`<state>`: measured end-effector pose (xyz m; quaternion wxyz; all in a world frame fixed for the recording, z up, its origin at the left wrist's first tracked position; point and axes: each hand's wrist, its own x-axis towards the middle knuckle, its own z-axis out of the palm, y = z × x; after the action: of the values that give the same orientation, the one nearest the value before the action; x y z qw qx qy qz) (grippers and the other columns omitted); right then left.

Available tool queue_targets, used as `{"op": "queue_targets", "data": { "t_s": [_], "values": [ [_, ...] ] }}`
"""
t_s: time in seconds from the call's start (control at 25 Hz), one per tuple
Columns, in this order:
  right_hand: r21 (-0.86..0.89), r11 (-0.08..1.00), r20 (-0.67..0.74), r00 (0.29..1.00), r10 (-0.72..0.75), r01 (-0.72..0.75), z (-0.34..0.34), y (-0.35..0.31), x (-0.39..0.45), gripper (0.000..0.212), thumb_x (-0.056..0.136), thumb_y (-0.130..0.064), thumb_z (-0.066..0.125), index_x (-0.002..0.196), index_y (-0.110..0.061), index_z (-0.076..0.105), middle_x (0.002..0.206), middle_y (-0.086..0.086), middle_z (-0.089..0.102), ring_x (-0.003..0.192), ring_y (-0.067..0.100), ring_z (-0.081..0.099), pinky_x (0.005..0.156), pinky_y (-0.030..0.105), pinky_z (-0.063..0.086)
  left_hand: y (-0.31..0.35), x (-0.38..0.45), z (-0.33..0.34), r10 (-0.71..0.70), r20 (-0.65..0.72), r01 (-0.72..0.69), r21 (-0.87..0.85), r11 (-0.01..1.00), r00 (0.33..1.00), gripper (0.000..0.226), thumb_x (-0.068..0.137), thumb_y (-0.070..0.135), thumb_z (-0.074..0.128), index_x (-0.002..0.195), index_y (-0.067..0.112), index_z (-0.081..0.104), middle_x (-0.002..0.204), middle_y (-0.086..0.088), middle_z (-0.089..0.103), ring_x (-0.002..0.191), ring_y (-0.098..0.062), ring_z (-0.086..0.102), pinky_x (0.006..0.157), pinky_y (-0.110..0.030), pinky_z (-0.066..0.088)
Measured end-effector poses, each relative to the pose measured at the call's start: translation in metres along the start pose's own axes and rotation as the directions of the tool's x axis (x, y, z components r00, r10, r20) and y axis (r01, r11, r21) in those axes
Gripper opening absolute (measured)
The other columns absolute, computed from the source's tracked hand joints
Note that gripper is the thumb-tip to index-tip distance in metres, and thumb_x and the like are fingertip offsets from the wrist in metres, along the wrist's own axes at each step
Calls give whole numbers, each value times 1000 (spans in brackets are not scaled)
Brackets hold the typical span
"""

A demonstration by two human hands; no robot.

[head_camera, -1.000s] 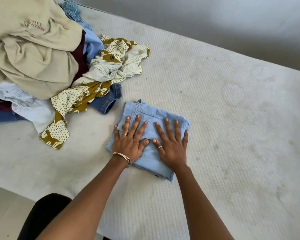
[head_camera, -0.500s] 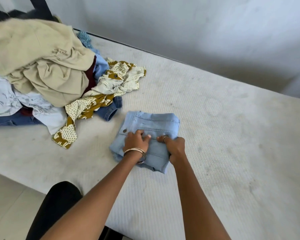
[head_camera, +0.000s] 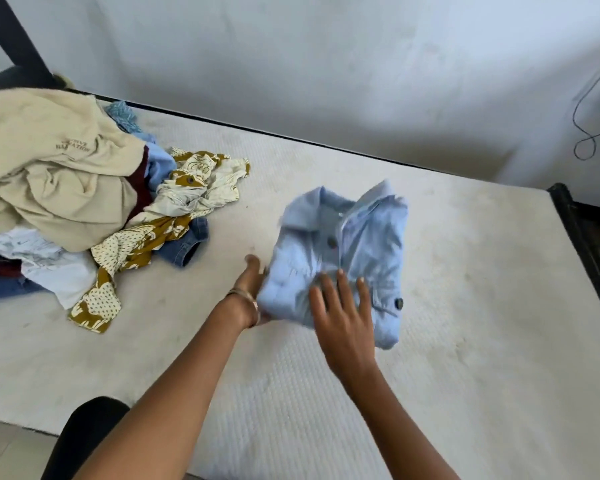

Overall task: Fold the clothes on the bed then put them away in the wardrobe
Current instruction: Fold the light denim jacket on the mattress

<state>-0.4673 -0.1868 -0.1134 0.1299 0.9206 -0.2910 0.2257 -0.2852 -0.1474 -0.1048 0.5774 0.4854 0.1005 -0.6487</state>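
While the folded pale-blue denim jacket (head_camera: 340, 258) lies on the white quilted mattress (head_camera: 465, 341), collar towards the wall and well apart from the unfolded heap, both hands are at its near edge; the left hand (head_camera: 252, 289) sits at the bundle's left side with its fingers seemingly tucked beneath, though blur and the cloth hide whether they are curled; the right hand (head_camera: 342, 315) lies flat on top, fingers straight and spread, gripping nothing. Judged from its look, the denim is moderately stiff and fairly weighty for its bulk; it should keep its folds better than thin cloth, yet the layers may slide apart if lifted by one edge; metal buttons give small hard lumps, nothing fragile. Best hold, I think, is palm under and palm over, sandwiching the stack. To the left, the pile of beige, mustard-print and dark-blue clothes (head_camera: 84, 202) awaits folding; the wardrobe is not in view.
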Motion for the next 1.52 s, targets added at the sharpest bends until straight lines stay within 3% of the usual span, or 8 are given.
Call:
{"op": "queue_targets", "data": {
  "t_s": [0.12,0.24,0.48,0.6,0.68,0.92,1.12,1.52],
  "values": [
    [95,995,431,900,-72,34,30,-13,-100,51,70,0,72,117,-11,56,140,15,55,131,36,51,99,57,46,-58,6,-56,-49,-197,109,302,947,979,75,78,81,41,103,14,65,76,-7,65,62,-21,59,62,-29,49],
    [269,952,706,702,-93,-144,29,-12,-130,60,62,-28,75,115,-23,49,155,4,37,141,28,38,97,56,45,-119,6,-88,151,-231,-37,434,900,961,86,64,46,85,134,12,49,102,-2,68,84,-19,64,71,-33,56],
    [377,682,490,760,427,-626,26,31,-62,34,94,-50,50,97,-18,62,103,3,60,105,26,52,87,43,35,-137,13,-68,344,-282,6,780,625,896,66,77,21,79,134,19,46,120,-4,62,106,-26,60,95,-33,47],
    [284,104,583,258,770,-953,43,50,-62,47,94,-45,59,124,-10,51,127,18,53,123,37,46,97,50,37,-135,13,-65,373,-305,33,810,585,876,47,86,26,69,128,18,51,117,-6,65,101,-25,61,85,-27,45],
    [137,-8,743,97,662,-991,55,52,-73,68,90,-58,57,135,-9,43,134,17,52,125,38,47,103,54,38,-132,14,-60,488,-264,-18,867,498,832,39,89,35,64,120,11,56,110,-9,67,100,-27,62,79,-27,43],
    [270,-171,886,176,429,-948,50,50,-95,42,82,-46,74,91,-5,66,88,12,71,78,27,66,73,42,54,-113,19,-40,397,-344,-27,726,687,851,40,89,49,60,99,11,62,98,-10,63,89,-28,63,73,-30,43],
    [67,-409,995,89,-35,-910,5,71,-112,34,86,-23,73,115,-7,66,107,14,74,98,31,71,89,47,56,-124,-13,-52,74,-172,36,561,827,982,38,83,48,67,109,20,66,106,-2,69,100,-20,64,97,-31,42],
    [474,-451,832,216,511,-756,-146,243,-207,24,86,1,66,108,-11,67,98,7,76,85,23,74,70,34,59,-225,-23,174,-80,316,-125,578,807,945,42,78,-4,69,117,8,60,110,-18,70,94,-36,69,80,-54,56]
  ]
}}
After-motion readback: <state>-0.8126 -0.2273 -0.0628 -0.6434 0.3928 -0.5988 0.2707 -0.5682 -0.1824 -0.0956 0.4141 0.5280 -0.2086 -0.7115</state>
